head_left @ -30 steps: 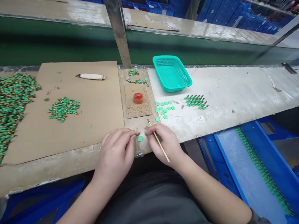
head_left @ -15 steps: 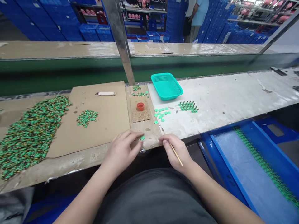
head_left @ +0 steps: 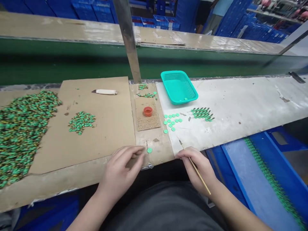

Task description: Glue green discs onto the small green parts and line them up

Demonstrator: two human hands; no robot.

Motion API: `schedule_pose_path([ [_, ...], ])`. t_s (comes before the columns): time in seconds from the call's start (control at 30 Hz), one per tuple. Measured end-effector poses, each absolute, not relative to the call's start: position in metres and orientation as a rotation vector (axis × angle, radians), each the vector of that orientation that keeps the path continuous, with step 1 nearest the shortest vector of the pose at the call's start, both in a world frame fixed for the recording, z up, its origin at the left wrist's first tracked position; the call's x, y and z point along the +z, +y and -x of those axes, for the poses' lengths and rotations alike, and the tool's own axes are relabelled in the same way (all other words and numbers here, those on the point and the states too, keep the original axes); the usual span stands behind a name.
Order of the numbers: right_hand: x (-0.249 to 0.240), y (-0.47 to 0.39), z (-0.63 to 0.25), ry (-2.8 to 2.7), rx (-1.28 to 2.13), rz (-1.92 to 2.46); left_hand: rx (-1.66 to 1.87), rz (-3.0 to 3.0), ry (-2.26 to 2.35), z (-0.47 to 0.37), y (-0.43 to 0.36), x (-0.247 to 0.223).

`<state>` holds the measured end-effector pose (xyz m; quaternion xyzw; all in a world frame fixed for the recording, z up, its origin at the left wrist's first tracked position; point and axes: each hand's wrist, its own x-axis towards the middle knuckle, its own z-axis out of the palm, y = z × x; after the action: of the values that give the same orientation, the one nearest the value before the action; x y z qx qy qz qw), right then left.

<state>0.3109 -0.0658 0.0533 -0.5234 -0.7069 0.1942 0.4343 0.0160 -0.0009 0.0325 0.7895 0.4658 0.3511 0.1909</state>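
Note:
My left hand (head_left: 124,165) rests at the table's front edge with thumb and fingers apart, nothing held. Just right of its fingertips a green disc (head_left: 149,150) lies flat on the brown surface. My right hand (head_left: 198,163) grips a thin paintbrush (head_left: 196,168), its dark tip pointing up and away over the white sheet. Several loose green discs (head_left: 171,121) lie between the hands, farther back. Beside them, a cluster of green discs with dark upright pieces (head_left: 202,113) stands on the white sheet. A small red cup (head_left: 147,111) sits on a cardboard piece (head_left: 148,123).
A turquoise basket (head_left: 179,88) stands at the back. On the left are a large heap of small green-and-yellow parts (head_left: 24,134), a smaller pile (head_left: 81,122) and a white-wrapped pointed tool (head_left: 105,92). A metal post (head_left: 130,45) rises behind. A blue tray (head_left: 245,170) sits low at right.
The left fingers have come away from the green disc, which stays on the table. My right hand has shifted right with the paintbrush. The whole view has tilted downward.

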Motion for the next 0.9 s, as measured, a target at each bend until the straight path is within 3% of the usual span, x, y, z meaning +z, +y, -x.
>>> schedule_pose_path([
  [0.5,0.052,-0.022,-0.276,-1.736,0.511,1.286,0.995,-2.184,1.272,-0.008,0.006,0.033],
  [0.77,0.063,-0.014,-0.293,-1.661,0.602,1.181,0.729,-2.437,1.227,-0.024,0.014,0.041],
  [0.9,0.069,0.014,-0.295,-1.51,0.582,1.213,0.774,-2.442,1.347,-0.028,0.016,0.037],
])
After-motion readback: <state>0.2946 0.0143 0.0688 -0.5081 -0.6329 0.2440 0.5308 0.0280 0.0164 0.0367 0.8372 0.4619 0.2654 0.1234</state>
